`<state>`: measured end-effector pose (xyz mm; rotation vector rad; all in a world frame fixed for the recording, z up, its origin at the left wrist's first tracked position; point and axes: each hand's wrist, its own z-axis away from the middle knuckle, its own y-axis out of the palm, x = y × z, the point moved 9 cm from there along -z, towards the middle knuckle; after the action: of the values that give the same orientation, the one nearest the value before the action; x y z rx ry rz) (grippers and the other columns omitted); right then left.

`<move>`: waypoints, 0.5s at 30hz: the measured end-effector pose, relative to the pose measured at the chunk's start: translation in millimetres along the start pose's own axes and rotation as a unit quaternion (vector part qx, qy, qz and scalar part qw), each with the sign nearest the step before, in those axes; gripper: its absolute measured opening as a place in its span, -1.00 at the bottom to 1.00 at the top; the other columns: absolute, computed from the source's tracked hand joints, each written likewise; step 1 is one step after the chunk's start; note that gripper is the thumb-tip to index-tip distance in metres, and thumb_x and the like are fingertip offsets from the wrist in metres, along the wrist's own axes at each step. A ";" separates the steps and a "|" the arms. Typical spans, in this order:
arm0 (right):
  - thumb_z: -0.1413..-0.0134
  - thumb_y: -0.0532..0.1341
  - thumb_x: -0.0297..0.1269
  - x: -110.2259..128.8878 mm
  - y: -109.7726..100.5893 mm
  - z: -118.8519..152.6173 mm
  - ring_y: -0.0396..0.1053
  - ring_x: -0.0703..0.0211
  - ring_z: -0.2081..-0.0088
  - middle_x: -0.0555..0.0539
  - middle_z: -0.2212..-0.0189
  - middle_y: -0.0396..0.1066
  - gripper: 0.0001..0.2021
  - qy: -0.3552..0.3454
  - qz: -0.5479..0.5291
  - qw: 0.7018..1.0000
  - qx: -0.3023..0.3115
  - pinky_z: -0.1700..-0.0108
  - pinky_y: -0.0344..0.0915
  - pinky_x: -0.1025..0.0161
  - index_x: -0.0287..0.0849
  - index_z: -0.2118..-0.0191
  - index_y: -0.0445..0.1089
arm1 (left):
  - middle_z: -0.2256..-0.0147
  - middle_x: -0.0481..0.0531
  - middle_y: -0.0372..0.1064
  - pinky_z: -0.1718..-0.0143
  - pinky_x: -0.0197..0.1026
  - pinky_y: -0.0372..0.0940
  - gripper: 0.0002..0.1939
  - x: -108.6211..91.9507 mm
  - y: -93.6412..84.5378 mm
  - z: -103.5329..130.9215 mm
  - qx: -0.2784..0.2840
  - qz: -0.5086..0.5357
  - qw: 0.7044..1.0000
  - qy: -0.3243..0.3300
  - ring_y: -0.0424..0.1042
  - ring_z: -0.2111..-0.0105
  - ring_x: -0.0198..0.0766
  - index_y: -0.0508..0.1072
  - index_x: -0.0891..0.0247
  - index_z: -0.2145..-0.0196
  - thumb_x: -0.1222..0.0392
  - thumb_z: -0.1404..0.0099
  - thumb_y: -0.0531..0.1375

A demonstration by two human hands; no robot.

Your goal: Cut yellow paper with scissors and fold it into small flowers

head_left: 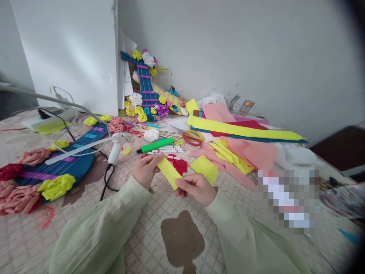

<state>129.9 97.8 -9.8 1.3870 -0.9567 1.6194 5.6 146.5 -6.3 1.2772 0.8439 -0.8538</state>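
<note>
A small yellow strip of paper [169, 173] is stretched between my two hands above the table. My left hand [146, 169] pinches its upper left end between thumb and fingers. At the lower right end, my right hand [197, 187] grips it with thumb on top and fingers curled beneath. Just beyond the strip lie a dark red paper piece [180, 166] and several white-capped marker pens [168, 149]. A thick green marker [157, 145] rests behind them. To the right of the strip is a stack of yellow paper pieces [204, 168].
A blue guitar-shaped craft with paper flowers [82, 160] lies at left, beside a white glue gun [115, 150] with its cord. Another decorated guitar [146, 85] leans at the back. Red-handled scissors [192, 137], long yellow strips [242, 130] and pink paper [251, 150] lie farther right.
</note>
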 end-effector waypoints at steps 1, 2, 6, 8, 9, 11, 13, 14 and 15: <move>0.08 0.12 -0.11 0.1 0.0 0.1 0.23 0.40 0.66 -0.06 0.64 0.37 -0.66 0.000 -0.002 1.000 0.000 0.59 0.17 0.40 -0.33 0.60 0.36 | 0.72 -0.13 0.10 0.67 -0.40 -0.01 -0.80 0.8 0.0 0.5 -0.002 0.001 1.000 -0.004 0.07 0.69 -0.52 0.41 0.38 0.66 0.17 0.16 0.28; 0.08 0.12 -0.11 0.4 0.1 0.3 0.23 0.40 0.66 -0.06 0.64 0.37 -0.66 0.000 -0.002 1.000 0.000 0.59 0.17 0.40 -0.32 0.60 0.36 | 0.72 -0.13 0.10 0.67 -0.40 -0.01 -0.80 1.3 -0.1 0.9 -0.005 0.002 1.000 -0.007 0.08 0.69 -0.51 0.41 0.38 0.66 0.17 0.16 0.28; 0.08 0.12 -0.11 2.1 -1.4 0.8 0.22 0.40 0.65 -0.06 0.64 0.36 -0.65 -0.001 0.004 1.000 -0.004 0.58 0.15 0.40 -0.33 0.60 0.36 | 0.72 -0.13 0.11 0.67 -0.40 -0.01 -0.80 1.5 -0.5 0.6 -0.009 -0.002 1.000 -0.006 0.09 0.69 -0.51 0.41 0.38 0.65 0.17 0.17 0.29; 0.09 0.13 -0.10 2.0 -3.1 0.6 0.22 0.41 0.66 -0.06 0.65 0.35 -0.66 0.004 0.006 1.000 -0.010 0.58 0.14 0.40 -0.33 0.61 0.36 | 0.72 -0.13 0.11 0.67 -0.39 -0.01 -0.79 3.0 -0.3 -0.5 -0.003 -0.005 1.000 -0.008 0.09 0.69 -0.51 0.41 0.38 0.65 0.16 0.16 0.28; 0.10 0.13 -0.10 1.9 -3.8 0.3 0.21 0.41 0.66 -0.05 0.66 0.35 -0.65 0.005 0.007 1.000 -0.011 0.59 0.13 0.40 -0.33 0.61 0.36 | 0.72 -0.13 0.11 0.67 -0.39 -0.01 -0.79 3.8 -0.8 -1.1 -0.002 -0.008 1.000 -0.008 0.09 0.70 -0.51 0.41 0.38 0.65 0.15 0.15 0.28; 0.11 0.13 -0.08 1.9 -5.7 -0.4 0.21 0.40 0.67 -0.04 0.68 0.34 -0.64 0.006 0.007 1.000 -0.013 0.60 0.11 0.40 -0.33 0.61 0.36 | 0.73 -0.13 0.11 0.68 -0.39 -0.02 -0.78 4.3 -3.2 -2.7 -0.003 -0.024 1.000 0.000 0.08 0.70 -0.51 0.41 0.38 0.64 0.13 0.14 0.27; 0.11 0.12 -0.07 2.3 -10.5 -1.2 0.20 0.41 0.67 -0.03 0.69 0.32 -0.63 0.005 0.005 1.000 -0.024 0.62 0.10 0.41 -0.32 0.62 0.35 | 0.74 -0.14 0.10 0.69 -0.39 -0.05 -0.77 3.8 -5.5 -4.8 0.000 -0.051 0.999 0.013 0.06 0.71 -0.52 0.41 0.38 0.62 0.12 0.13 0.27; 0.11 0.12 -0.06 2.8 -14.3 -1.5 0.20 0.41 0.68 -0.02 0.70 0.32 -0.63 0.002 0.002 0.999 -0.033 0.61 0.10 0.41 -0.32 0.63 0.34 | 0.75 -0.14 0.10 0.70 -0.39 -0.07 -0.77 3.8 -6.2 -6.2 0.004 -0.062 0.998 0.018 0.04 0.72 -0.52 0.41 0.38 0.62 0.12 0.13 0.27; 0.12 0.13 -0.06 3.5 -18.7 -1.8 0.20 0.41 0.68 -0.02 0.70 0.32 -0.63 -0.002 -0.001 0.999 -0.043 0.61 0.11 0.41 -0.31 0.63 0.34 | 0.75 -0.14 0.09 0.70 -0.39 -0.09 -0.76 4.0 -6.7 -7.6 0.008 -0.071 0.997 0.020 0.03 0.73 -0.53 0.41 0.39 0.61 0.11 0.13 0.27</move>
<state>145.8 107.4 -5.5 1.3327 -1.0146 1.5557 1.0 153.2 -13.6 1.2629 0.9703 -0.9506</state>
